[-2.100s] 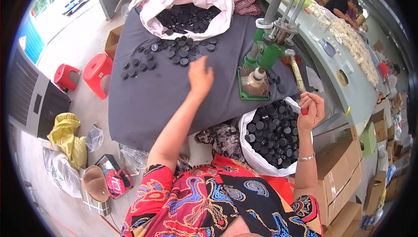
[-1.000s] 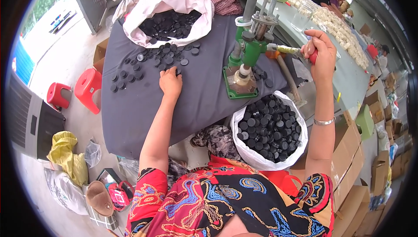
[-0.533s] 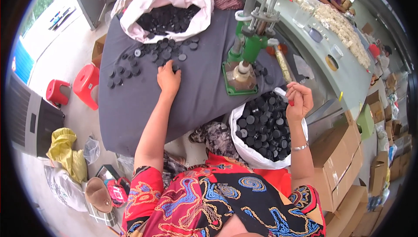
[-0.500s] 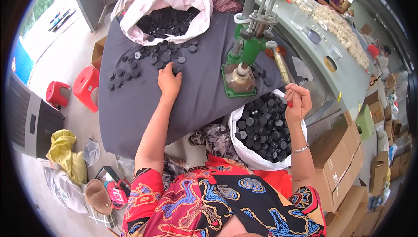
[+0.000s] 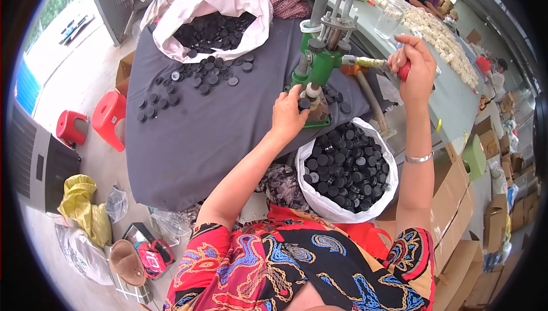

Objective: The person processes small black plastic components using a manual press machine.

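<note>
1 cap (image 5: 303,104) at the press (image 5: 326,66), just by its ram (image 5: 313,89).
I judge this as loading: my left hand (image 5: 289,115), half-curled, pinches the cap; my right hand (image 5: 415,68) is wrapped round the red knob (image 5: 405,71) of the lever (image 5: 368,61). Next seems to need centring, then that left hand clear before pulling.

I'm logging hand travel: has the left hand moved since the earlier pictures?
Yes. The left hand has moved rightward, away from the loose black caps and up to the green press.
</note>
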Demonstrator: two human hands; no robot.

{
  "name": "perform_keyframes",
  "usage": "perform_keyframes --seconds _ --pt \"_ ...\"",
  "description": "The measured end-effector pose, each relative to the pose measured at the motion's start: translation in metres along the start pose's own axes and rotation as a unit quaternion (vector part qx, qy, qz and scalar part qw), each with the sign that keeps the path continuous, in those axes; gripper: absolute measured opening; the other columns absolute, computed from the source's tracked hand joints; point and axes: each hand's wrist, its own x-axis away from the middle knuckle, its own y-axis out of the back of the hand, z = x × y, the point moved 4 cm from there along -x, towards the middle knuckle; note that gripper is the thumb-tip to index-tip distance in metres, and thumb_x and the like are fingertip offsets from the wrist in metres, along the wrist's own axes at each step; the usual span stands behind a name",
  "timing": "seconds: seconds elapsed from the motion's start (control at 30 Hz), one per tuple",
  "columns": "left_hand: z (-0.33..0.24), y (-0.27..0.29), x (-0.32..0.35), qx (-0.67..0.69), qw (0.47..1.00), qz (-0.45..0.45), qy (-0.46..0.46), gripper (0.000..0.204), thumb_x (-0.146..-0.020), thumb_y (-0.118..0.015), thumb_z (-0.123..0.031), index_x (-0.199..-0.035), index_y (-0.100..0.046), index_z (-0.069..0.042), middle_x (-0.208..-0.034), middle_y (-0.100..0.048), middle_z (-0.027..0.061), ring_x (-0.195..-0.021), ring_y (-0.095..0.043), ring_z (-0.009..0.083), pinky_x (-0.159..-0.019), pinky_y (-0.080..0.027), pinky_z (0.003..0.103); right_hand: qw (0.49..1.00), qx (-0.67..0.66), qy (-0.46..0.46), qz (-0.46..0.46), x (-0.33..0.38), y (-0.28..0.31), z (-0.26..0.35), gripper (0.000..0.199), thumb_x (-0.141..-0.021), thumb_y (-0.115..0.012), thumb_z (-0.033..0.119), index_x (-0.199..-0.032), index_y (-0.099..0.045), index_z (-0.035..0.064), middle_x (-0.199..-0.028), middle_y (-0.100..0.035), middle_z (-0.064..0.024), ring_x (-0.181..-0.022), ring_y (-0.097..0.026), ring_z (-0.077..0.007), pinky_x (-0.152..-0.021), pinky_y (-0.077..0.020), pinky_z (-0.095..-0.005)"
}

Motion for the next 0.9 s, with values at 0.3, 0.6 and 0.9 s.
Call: perform_keyframes --seconds 0.3,0.6,0.9 --pt "0.002 -0.02 -0.013 -0.017 0.999 -0.031 0.01 0.073 -0.068 -0.073 -0.009 -0.134 -0.041 -0.003 -0.102 -0.064 0.0141 -0.097 -0.056 0.0354 -0.086 -0.045 0.044 1.0 -0.013 -0.001 0.009 -0.013 -0.003 0.001 0.025 -0.089 -0.04 0.002 -0.099 -0.061 -0.0062 -0.061 -0.051 -0.0034 -0.05 -0.047 -0.0117 -0.059 -0.0472 -0.0297" --pt "0.003 -0.029 -0.023 0.007 0.999 -0.033 0.027 0.075 -0.068 -0.075 -0.009 -0.134 -0.04 -0.003 -0.104 -0.066 0.0144 -0.102 -0.057 0.0353 -0.085 -0.046 0.045 1.0 -0.02 0.01 -0.007 0.002 0.0 0.0 0.024 -0.09 -0.04 0.002 -0.099 -0.06 -0.0068 -0.061 -0.051 -0.004 -0.051 -0.048 -0.0124 -0.059 -0.047 -0.0304" --pt "0.017 -0.007 -0.016 0.046 0.997 -0.056 -0.014 0.068 -0.07 -0.072 -0.008 -0.131 -0.045 -0.002 -0.11 -0.063 0.0151 -0.1 -0.056 0.0362 -0.088 -0.044 0.045 0.974 0.065 0.216 -0.014 0.134 0.009 -0.067 0.018 -0.094 -0.043 0.005 -0.096 -0.058 -0.0032 -0.059 -0.047 -0.0035 -0.055 -0.047 -0.0146 -0.074 -0.048 -0.0374"
